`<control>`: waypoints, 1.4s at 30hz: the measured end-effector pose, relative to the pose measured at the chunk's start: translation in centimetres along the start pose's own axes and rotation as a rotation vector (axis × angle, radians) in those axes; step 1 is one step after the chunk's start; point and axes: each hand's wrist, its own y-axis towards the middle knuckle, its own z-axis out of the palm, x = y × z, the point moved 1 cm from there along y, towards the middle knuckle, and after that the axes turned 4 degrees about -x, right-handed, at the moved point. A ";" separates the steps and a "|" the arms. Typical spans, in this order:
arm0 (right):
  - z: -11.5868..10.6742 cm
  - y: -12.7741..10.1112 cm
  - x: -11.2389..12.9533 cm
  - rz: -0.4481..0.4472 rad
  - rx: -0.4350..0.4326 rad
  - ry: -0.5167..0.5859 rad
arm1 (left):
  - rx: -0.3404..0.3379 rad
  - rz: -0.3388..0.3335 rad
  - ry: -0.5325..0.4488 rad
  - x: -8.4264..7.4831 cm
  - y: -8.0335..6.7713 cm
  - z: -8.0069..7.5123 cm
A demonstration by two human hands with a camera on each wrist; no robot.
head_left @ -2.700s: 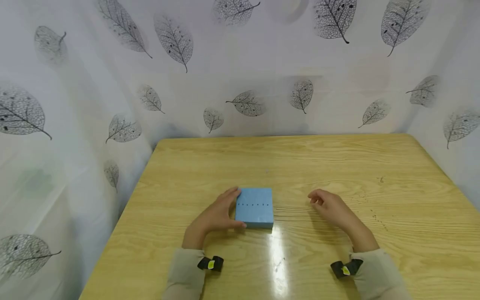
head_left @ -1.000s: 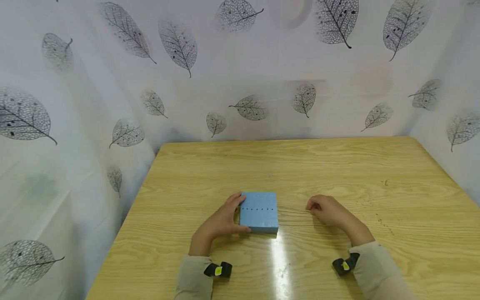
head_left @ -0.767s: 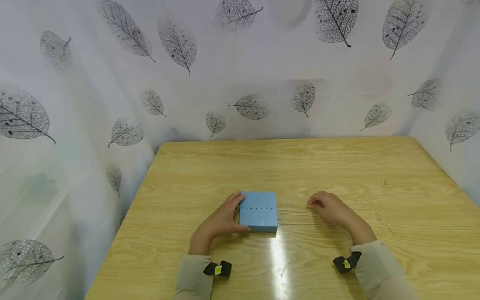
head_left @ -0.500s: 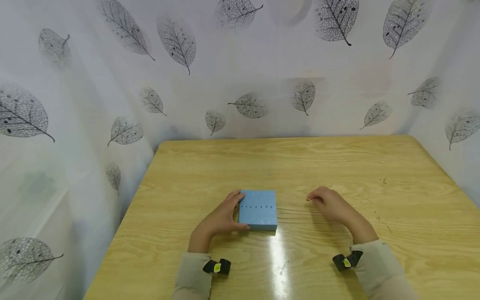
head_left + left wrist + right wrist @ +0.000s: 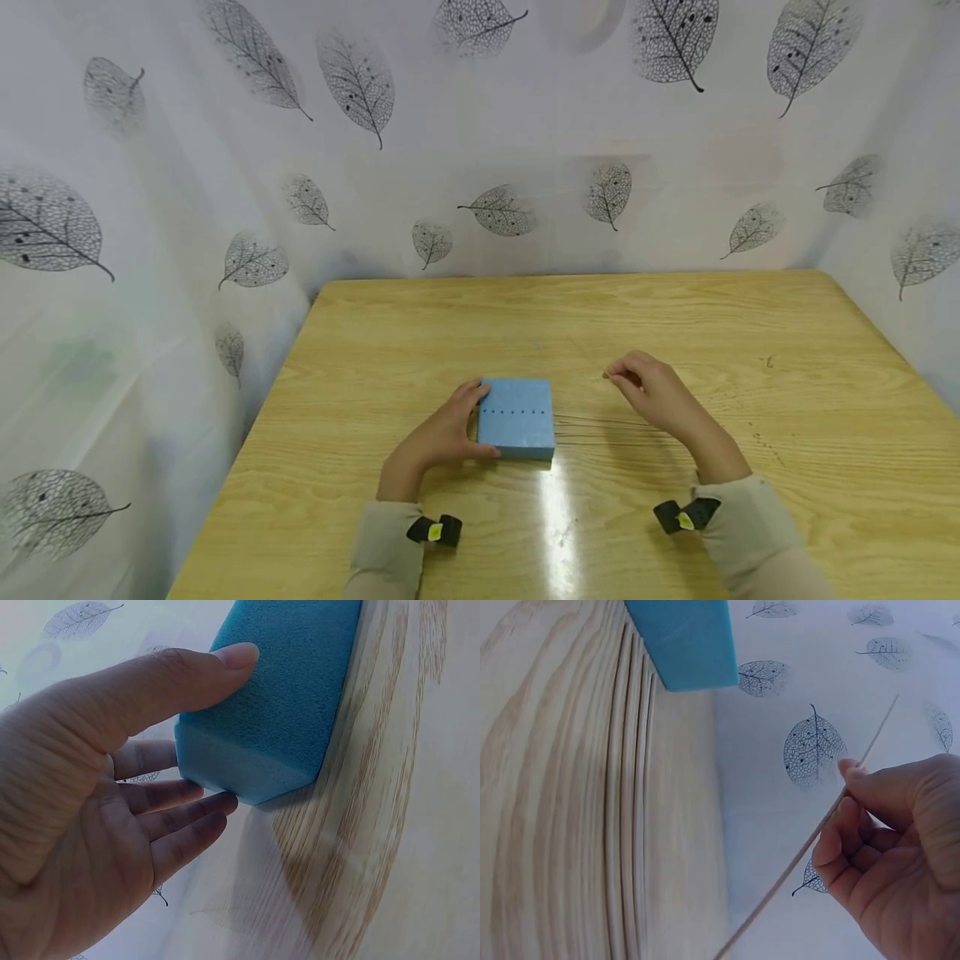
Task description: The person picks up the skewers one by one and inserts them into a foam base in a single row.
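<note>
A square blue foam block (image 5: 516,433) lies on the table, with a row of small dark holes across its top. My left hand (image 5: 442,429) holds its left side, thumb on the near face and fingers towards the far edge; in the left wrist view the thumb presses on the foam (image 5: 277,682). Right of the block, my right hand (image 5: 656,396) is raised above the table and pinches a thin wooden stick (image 5: 780,881) between thumb and fingertips. The stick slants in the right wrist view, its lower end out of frame. Several similar sticks (image 5: 626,787) lie side by side beyond the block's right edge.
The wood-grain table (image 5: 420,333) has small dark marks (image 5: 757,433) at its right. A white cloth (image 5: 525,108) printed with leaves hangs behind it and along both sides. Light glares off the table (image 5: 558,525) just in front of the block.
My right hand reached down to the sticks about one second ago. Since then it has lifted and moved slightly away from me, with one stick in its fingers. The left hand stays on the block.
</note>
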 end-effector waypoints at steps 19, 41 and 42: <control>0.9 1.8 2.8 -0.083 -0.095 0.183 | -0.005 -0.003 -0.008 0.2 0.0 -0.1; 4.4 3.7 6.9 -0.188 -0.126 0.380 | -0.014 0.004 -0.017 0.4 0.0 0.0; 4.6 3.9 7.1 -0.201 -0.128 0.383 | -0.015 0.005 -0.019 0.4 0.1 0.0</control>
